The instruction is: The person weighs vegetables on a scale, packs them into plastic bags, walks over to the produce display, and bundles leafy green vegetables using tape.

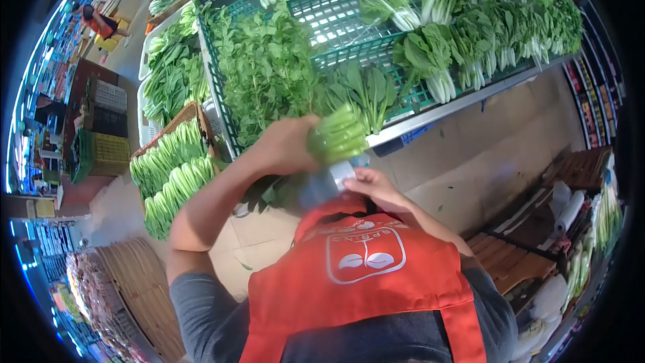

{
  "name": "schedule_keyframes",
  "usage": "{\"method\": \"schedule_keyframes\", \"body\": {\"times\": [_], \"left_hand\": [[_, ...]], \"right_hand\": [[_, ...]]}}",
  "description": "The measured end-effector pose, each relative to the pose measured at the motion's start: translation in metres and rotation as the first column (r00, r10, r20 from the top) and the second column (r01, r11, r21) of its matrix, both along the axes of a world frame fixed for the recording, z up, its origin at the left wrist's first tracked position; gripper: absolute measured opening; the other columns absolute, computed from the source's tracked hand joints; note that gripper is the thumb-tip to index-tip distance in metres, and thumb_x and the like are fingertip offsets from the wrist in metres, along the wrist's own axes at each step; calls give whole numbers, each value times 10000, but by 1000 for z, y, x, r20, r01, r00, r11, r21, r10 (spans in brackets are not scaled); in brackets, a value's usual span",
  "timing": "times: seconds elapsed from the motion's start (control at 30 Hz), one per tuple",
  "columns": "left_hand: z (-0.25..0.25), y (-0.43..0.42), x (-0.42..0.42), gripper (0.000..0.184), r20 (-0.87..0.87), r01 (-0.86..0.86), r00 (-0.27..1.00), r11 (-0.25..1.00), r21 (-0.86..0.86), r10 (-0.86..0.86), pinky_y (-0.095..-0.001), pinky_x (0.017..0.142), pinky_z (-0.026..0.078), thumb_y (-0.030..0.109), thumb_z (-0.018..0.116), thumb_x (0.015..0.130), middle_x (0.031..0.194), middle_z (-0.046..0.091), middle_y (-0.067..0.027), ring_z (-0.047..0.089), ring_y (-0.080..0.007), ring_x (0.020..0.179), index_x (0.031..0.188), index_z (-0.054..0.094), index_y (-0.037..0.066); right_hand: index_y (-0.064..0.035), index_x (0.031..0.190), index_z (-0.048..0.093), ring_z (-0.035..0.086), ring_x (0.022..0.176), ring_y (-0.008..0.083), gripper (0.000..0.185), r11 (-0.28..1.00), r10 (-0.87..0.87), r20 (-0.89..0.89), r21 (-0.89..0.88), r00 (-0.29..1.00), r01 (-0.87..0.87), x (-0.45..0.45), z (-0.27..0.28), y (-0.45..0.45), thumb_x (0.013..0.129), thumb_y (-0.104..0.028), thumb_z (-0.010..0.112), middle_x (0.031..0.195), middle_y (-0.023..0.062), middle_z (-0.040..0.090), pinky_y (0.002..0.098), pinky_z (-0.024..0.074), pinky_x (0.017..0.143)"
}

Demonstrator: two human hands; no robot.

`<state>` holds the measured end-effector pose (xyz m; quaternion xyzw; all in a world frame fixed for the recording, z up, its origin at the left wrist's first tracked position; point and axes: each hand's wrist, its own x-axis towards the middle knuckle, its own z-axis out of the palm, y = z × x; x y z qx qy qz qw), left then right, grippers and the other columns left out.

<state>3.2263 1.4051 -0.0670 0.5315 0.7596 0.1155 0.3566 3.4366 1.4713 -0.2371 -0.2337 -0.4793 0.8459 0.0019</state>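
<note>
My left hand [289, 144] is closed around a bunch of leafy greens [339, 134], its pale green stem ends pointing right. Dark leaves hang below my wrist, partly hidden by it. Just under the stems, my right hand [376, 187] pinches a small white piece [342, 173] between thumb and fingers. Motion blur hides exactly what this piece is. A blurred grey-blue patch lies beside it, above the red apron [366, 255]. Directly beyond my hands, more dark leafy greens [363, 91] lie at the front of the display.
Green crates [322, 10] on a metal-edged stand [430, 117] hold several kinds of greens. A brown basket [191, 111] of stemmed greens is at left. Wooden slatted shelves [514, 255] stand at right. A person [99, 23] is far off at upper left.
</note>
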Motion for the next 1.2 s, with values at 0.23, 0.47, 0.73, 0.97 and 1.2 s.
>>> {"method": "schedule_keyframes", "body": {"times": [0.23,0.47,0.73,0.97,1.2], "left_hand": [[-7,-36,44,614,339,302,913,934,-189,-226,-327,808,453,232,752,552,961,629,-164,599,-255,898,1084,539,11],[-39,-53,48,639,531,227,847,895,-383,12,-321,801,454,273,741,548,993,625,-171,594,-260,924,1095,543,11],[-128,-76,26,493,441,-80,858,917,-390,263,-362,808,458,249,727,612,1008,622,-168,594,-265,910,1024,597,12],[-158,-77,9,787,489,-354,759,903,-243,429,-309,840,415,295,811,522,997,581,-139,541,-226,926,1163,464,0],[-86,-44,-14,645,584,-315,665,884,-345,465,-287,821,427,205,792,599,1031,577,-110,559,-185,920,1127,494,-17]], "right_hand": [[-12,1199,477,610,932,172,423,1000,21,-141,4,990,-21,-43,-13,23,800,2,618,1106,115,582,293,517,743],[41,1303,337,530,1117,288,556,885,196,-377,-330,905,-329,-59,32,46,804,13,580,1238,185,490,350,432,958],[12,996,591,552,762,69,246,831,406,-87,449,910,-328,-91,90,4,847,-182,622,848,36,633,233,450,688],[0,983,622,564,971,150,236,912,334,-187,313,924,-266,2,71,-2,802,-149,652,1012,77,617,348,271,1024],[57,924,634,474,1148,262,268,954,-95,-316,-300,944,-4,31,25,2,795,-178,617,1291,236,449,375,400,908]]}}
